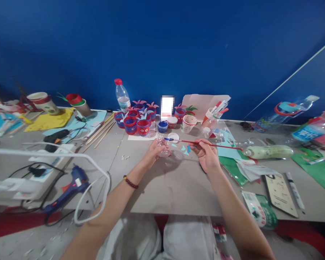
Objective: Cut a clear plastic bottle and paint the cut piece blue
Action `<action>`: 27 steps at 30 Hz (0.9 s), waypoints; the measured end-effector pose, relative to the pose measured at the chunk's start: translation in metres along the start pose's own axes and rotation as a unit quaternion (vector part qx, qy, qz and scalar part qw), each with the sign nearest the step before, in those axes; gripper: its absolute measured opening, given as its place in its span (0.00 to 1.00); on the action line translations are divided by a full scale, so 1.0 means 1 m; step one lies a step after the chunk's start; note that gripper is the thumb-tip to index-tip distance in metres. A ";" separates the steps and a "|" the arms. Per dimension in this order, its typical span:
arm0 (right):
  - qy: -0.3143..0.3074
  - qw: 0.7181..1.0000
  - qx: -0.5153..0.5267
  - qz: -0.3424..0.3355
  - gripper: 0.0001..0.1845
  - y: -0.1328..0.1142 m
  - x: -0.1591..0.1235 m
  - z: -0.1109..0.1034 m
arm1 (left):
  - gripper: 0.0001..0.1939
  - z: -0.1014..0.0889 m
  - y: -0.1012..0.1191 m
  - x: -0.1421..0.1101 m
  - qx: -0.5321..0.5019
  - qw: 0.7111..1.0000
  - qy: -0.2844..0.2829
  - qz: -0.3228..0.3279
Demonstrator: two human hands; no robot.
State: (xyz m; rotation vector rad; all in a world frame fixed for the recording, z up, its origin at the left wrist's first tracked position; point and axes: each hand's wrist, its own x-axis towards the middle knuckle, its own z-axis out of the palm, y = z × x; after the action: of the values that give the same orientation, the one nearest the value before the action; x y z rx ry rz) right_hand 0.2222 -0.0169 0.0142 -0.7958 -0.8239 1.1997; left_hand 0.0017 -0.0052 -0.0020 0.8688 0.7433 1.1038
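Observation:
My left hand is closed around a small clear plastic cup, which looks like a cut bottle bottom. Between the fingers of my right hand is a long red paintbrush. Its tip carries blue paint and lies at the cup's wall; whether it touches cannot be made out. Just beyond the cup stand an open jar of blue paint and a red-and-white jar. A white lid rests on the table near the brush. Painted cups with eyes and paper leaves are grouped behind my left hand.
A blue glue gun, a power strip and a looping white cable occupy the left. Wooden sticks lie further back. At right are a green-tinted bottle, a marker and paper scraps. A blue wall closes the back.

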 end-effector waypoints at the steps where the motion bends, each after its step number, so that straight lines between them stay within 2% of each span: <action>1: 0.001 1.000 0.000 0.000 0.08 0.000 0.000 0.000 | 0.23 0.000 0.000 0.000 0.001 1.000 -0.001 0.001; 15: 0.021 1.000 0.014 -0.009 0.08 0.000 0.004 -0.005 | 0.27 -0.007 -0.005 0.006 -0.005 1.000 0.006 -0.005; 20: 0.044 0.998 0.022 -0.027 0.07 0.001 0.009 -0.012 | 0.28 -0.005 -0.007 0.009 0.037 0.996 0.079 0.032; 24: 0.024 0.999 0.015 -0.034 0.08 0.006 0.007 -0.012 | 0.30 -0.002 -0.008 0.010 0.127 0.978 0.149 0.077; 27: 0.001 0.999 0.005 -0.037 0.09 0.009 0.005 -0.008 | 0.28 -0.001 -0.008 0.009 0.189 0.961 0.175 0.100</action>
State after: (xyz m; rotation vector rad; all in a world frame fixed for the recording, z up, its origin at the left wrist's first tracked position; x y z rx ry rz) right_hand 0.2263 -0.0116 0.0033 -0.7515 -0.8379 1.1373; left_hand 0.0072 0.0022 -0.0105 1.1015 1.2083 1.3389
